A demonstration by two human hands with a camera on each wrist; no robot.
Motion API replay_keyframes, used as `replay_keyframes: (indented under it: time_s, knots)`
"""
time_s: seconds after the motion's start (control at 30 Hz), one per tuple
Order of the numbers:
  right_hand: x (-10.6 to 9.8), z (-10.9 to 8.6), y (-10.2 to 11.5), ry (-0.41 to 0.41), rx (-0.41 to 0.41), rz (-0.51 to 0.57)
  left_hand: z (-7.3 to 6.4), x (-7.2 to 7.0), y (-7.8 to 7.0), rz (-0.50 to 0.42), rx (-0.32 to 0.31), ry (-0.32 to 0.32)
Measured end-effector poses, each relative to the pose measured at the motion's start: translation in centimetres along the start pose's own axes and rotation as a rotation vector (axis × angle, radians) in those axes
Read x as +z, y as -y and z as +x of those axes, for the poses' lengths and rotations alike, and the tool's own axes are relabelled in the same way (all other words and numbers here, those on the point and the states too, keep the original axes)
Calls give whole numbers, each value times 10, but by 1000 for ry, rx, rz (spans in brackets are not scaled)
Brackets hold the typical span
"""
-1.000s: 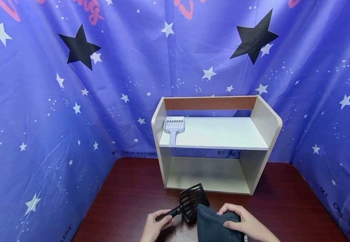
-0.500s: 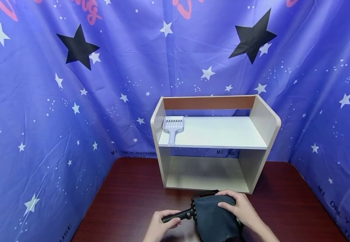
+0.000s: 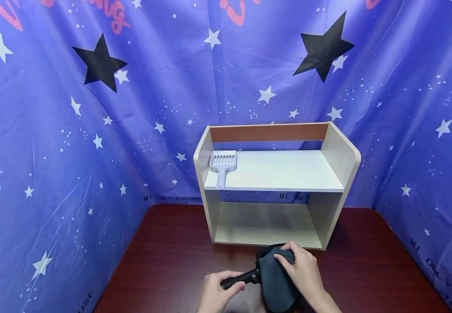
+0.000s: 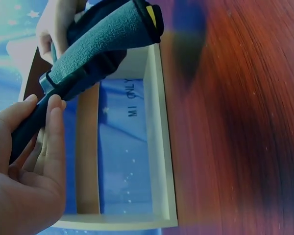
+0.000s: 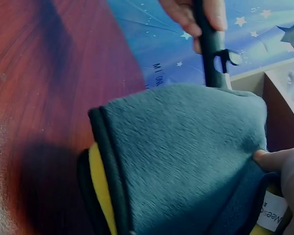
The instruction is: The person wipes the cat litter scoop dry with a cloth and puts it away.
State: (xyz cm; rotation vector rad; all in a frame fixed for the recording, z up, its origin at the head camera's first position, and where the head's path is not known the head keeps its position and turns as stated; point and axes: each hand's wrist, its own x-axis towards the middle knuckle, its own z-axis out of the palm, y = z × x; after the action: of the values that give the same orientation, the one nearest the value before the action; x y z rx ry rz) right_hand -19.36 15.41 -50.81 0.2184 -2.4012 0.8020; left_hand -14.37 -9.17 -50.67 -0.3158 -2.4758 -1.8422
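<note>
Two hands are working apart over one table, sharing one black scoop and one dark cloth. The left hand is pinching the black scoop's handle, which is poking out of the cloth toward 9 o'clock; the right hand, sitting between 2 and 3 o'clock from the left, is gripping the dark cloth with thumb and fingers over the scoop's head. The cloth is hiding nearly all of that head, with a dark rim peeking out toward 12 o'clock. One yellow strip and one white label are showing on the cloth in the right wrist view. At 12 o'clock from the hands, one shelf is standing with two levels between two side panels. One white scoop is lying at the upper level's 9 o'clock end, its handle pointing to 6 o'clock and reaching the front edge. The shelf's bottom edge is running just past the black scoop; whether they are touching, I cannot tell. For moving, the table top is stretching from the hands toward 9 and 3 o'clock, and one blue curtain is hanging around its far and side edges.
</note>
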Motion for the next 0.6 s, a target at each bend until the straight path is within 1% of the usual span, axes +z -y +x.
replay_keyframes:
  time_s: [0.07,0.13,0.2,0.3,0.43,0.6]
  knots:
    - [4,-1,0,-6,0,-18,0,3,-1,15,31,-1]
    - [6,-2,0,-11,4,-33,0,5,-2,27,45,5]
    - [9,-3,-1,-28,8,-45,0,7,-3,30,38,16]
    - [10,-2,-4,-56,7,-51,0,8,-2,39,54,17]
    - [9,3,-8,-100,5,-44,1,8,0,60,107,3]
    - [7,5,-13,-123,20,-36,3,5,0,89,159,5]
